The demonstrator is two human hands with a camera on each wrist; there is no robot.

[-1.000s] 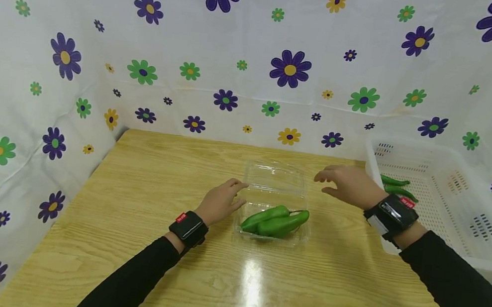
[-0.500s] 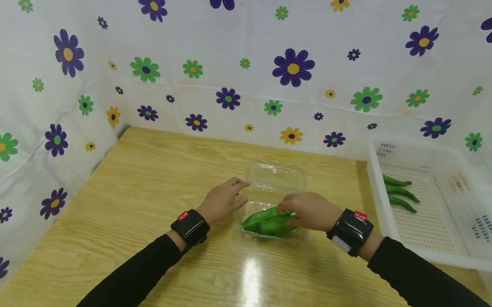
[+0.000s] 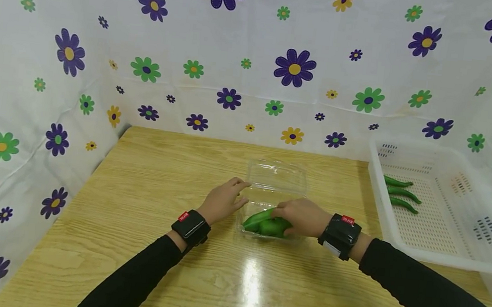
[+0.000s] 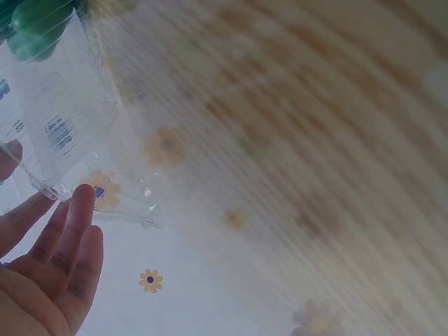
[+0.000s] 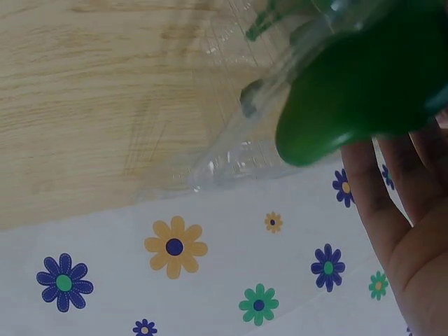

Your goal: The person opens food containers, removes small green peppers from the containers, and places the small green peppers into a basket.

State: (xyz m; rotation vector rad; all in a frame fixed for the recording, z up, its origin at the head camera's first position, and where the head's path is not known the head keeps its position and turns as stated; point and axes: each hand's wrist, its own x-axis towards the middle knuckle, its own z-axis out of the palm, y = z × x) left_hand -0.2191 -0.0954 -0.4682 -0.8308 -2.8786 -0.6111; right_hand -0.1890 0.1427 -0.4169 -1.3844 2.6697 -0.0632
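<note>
Long green peppers (image 3: 275,227) lie in a clear plastic clamshell box (image 3: 245,218) on the wooden table, its lid (image 3: 277,175) raised at the back. My right hand (image 3: 304,216) grips the right part of a pepper, its fingers bent over it and hiding that end. In the right wrist view, fingers (image 5: 381,189) lie against a large green pepper (image 5: 350,98). My left hand (image 3: 222,200) is at the box's left side, thumb and fingers apart. Its fingertips (image 4: 80,199) touch the clear plastic edge in the left wrist view.
A white perforated basket (image 3: 438,254) stands at the right of the table, with several slim green chillies (image 3: 404,194) along its left side. A flower-printed cloth (image 3: 240,38) hangs behind and at the left of the table (image 3: 163,165).
My right hand has moved left and down from beside the box onto the peppers, and now grips one. My left hand has stayed at the box's left side.
</note>
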